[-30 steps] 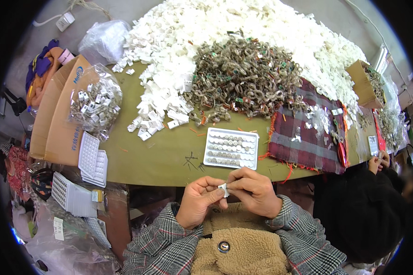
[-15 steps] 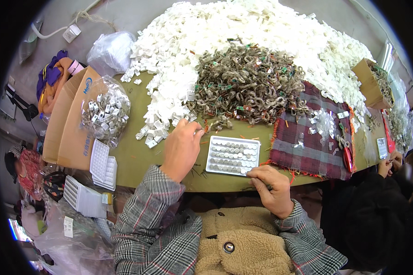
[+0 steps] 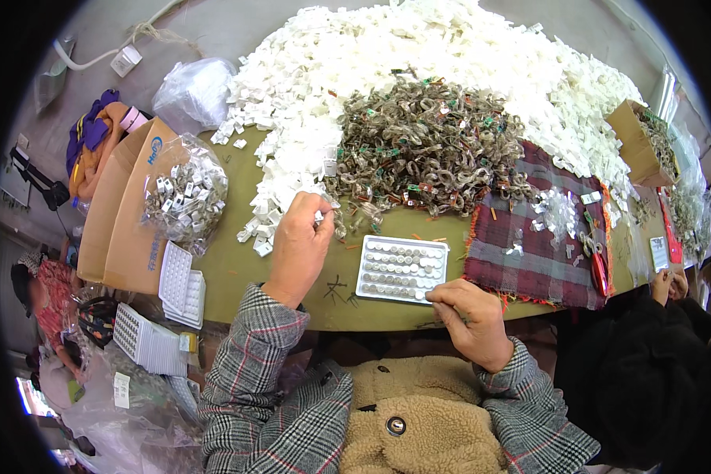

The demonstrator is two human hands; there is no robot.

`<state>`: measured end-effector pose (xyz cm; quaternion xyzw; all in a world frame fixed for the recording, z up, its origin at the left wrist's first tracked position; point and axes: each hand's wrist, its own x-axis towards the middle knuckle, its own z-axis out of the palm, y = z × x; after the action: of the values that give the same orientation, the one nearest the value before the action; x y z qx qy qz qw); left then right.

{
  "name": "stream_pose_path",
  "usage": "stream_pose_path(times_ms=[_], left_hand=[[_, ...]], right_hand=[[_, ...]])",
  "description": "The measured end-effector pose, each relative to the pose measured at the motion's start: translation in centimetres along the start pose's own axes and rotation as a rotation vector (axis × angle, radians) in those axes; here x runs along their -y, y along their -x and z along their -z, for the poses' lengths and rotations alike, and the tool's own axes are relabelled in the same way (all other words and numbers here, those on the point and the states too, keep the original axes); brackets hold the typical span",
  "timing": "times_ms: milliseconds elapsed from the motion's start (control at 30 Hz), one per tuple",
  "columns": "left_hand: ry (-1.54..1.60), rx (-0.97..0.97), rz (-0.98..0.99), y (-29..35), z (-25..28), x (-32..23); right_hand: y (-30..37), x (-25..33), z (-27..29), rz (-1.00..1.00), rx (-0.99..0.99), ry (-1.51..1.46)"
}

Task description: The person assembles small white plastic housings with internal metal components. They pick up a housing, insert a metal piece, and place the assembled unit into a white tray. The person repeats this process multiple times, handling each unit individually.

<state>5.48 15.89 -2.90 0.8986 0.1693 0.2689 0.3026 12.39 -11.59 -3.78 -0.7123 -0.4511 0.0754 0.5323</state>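
Observation:
My left hand [image 3: 299, 246] is closed in a pinch on a small white plastic piece [image 3: 318, 216], beside the front edge of a heap of similar white pieces [image 3: 288, 142]. To its right lies a shallow white tray [image 3: 361, 270] holding rows of small round grey and white pieces [image 3: 403, 269]. My right hand [image 3: 472, 322] is also closed, thumb against forefinger, its fingertips at the tray's near right corner. Whatever those fingers may hold is hidden. Behind the tray rises a pile of small grey-brown coiled strips [image 3: 430, 146] with green and orange bits.
A checked cloth [image 3: 494, 265] bears small clear pieces and red-handled scissors [image 3: 600, 272]. At left stand a cardboard box [image 3: 126, 213], a bag of white pieces [image 3: 186, 193] and stacked white trays [image 3: 146, 340]. Another person's hands [image 3: 669, 284] are at the far right.
My left hand has shifted slightly left and toward me, away from the coiled pile, with the white piece in its fingers. My right hand stays at the tray's corner.

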Motion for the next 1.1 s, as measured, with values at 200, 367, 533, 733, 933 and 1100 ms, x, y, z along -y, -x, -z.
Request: stream_pose_path(times_ms=[200, 367, 533, 733, 933, 1100], left_hand=[[-0.003, 0.070, -0.118, 3.3, 2.6, -2.6], [-0.035, 0.105, -0.626, 7.1, 2.3, -4.5], [-0.016, 0.139, -0.627, 8.6, 2.7, -4.1], [0.144, 0.154, -0.655, 9.1, 2.0, -4.3], [0.149, 0.223, -0.652, 9.0, 2.3, -4.6], [0.168, 0.195, -0.783, 8.1, 1.4, -5.2]], right_hand=[[-3.1, 3.2, -1.3, 0.056, -0.050, -0.021], [-3.8, 4.0, -4.3, 0.040, -0.002, -0.047], [-2.1, 3.5, -5.2, -0.509, 0.182, -0.597], [-1.6, 2.5, -4.2, -0.585, 0.193, -0.804], [-1.3, 1.2, -3.2, -0.782, 0.258, -1.147], [-0.9, -0.1, -2.5, -0.836, 0.314, -1.228]])
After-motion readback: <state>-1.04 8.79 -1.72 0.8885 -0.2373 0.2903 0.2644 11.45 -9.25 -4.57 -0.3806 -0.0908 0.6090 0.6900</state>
